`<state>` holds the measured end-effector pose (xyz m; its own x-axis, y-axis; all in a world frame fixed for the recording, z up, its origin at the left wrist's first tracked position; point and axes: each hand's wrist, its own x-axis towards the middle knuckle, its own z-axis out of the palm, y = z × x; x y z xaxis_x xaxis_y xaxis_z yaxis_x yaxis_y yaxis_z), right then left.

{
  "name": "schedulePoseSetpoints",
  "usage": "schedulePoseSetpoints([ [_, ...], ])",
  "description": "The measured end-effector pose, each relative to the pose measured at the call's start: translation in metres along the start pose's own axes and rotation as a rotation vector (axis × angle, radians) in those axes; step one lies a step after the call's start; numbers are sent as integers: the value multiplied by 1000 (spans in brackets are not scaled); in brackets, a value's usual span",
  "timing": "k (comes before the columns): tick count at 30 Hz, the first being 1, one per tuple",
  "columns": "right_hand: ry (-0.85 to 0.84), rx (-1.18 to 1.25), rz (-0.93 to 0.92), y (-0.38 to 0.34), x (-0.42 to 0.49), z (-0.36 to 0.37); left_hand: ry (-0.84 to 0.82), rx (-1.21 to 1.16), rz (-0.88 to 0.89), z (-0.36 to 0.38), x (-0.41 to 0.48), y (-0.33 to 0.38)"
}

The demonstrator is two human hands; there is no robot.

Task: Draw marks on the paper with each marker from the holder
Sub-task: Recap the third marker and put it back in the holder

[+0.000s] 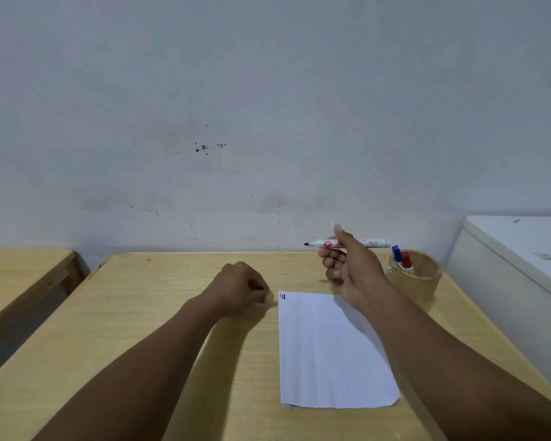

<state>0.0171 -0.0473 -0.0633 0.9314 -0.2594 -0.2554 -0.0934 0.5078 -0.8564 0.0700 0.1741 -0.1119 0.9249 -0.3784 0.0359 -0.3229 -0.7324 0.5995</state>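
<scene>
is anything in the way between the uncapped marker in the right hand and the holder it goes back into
Nothing visible. The right hand holds the white uncapped black-tipped marker in the air just left of the round clear holder. Inside stand a blue-capped marker and a red-capped marker, with room beside them.

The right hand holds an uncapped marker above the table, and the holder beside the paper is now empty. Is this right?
Not quite. In the head view the holder is not empty: a blue marker and a red marker stand in it. The right hand does hold the uncapped marker.
</scene>
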Motion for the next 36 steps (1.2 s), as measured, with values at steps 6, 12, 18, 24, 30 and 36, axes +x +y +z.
schedulePoseSetpoints([
  [6, -32, 102, -10, -37, -12, -11, 201, -704, -16, -22, 9, 48],
  [12, 40, 151, -105, -47, -22, -25, 2, -1075, -6, -17, 24, 104],
  [18, 79, 160, -181, -52, -29, -32, -72, -1201, 10, -3, 30, 128],
  [24, 73, 140, -201, -56, -36, -32, -73, -1177, 31, 2, 31, 141],
  [30, 55, 93, -230, -58, -40, -34, -63, -1157, 56, 7, 31, 147],
  [36, -28, 119, -217, -62, -42, -30, 7, -1093, 100, 3, 34, 163],
])
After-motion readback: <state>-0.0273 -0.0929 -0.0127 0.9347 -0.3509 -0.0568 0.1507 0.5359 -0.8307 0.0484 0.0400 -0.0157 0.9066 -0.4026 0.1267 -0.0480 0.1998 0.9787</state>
